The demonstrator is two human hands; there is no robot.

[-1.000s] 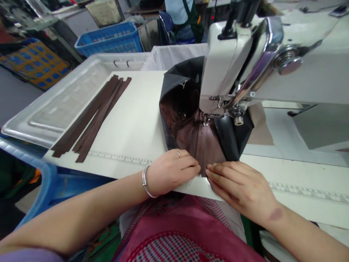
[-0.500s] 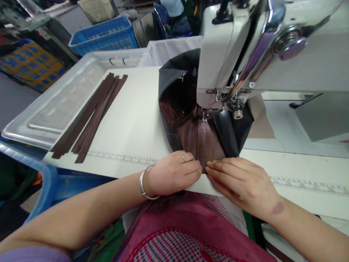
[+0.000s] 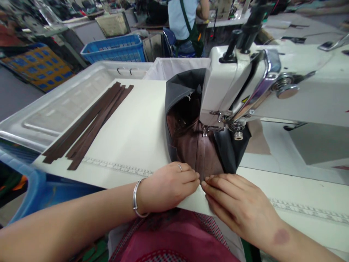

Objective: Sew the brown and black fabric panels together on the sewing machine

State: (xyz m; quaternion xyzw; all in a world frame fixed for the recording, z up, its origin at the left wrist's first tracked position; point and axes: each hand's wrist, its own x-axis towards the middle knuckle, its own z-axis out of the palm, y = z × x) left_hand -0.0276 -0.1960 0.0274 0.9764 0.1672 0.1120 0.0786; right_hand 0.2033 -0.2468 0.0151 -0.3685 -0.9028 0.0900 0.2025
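Note:
A dark bag-like piece (image 3: 182, 86), black outside and brown inside, lies under the presser foot (image 3: 205, 131) of a white sewing machine (image 3: 218, 87). Down its brown face runs a narrow brown strip (image 3: 201, 154) with seam lines. My left hand (image 3: 174, 185), with a ring and a silver bangle, pinches the near edge of the piece left of the strip. Close beside it, my right hand (image 3: 237, 200) grips the same edge on the right, fingers pressed together. The fingertips cover the strip's near end.
Several brown strips (image 3: 92, 123) lie at the left of the white table (image 3: 136, 127), which has printed rulers. A clear plastic tray (image 3: 62, 105), a blue crate (image 3: 114, 49) and a yellow-blue crate (image 3: 38, 67) stand beyond. A person (image 3: 184, 25) sits at the back.
The view has tilted up, so the scene sits lower and more of the room shows. Both hands keep their hold; the bag-like piece has barely moved under the presser foot.

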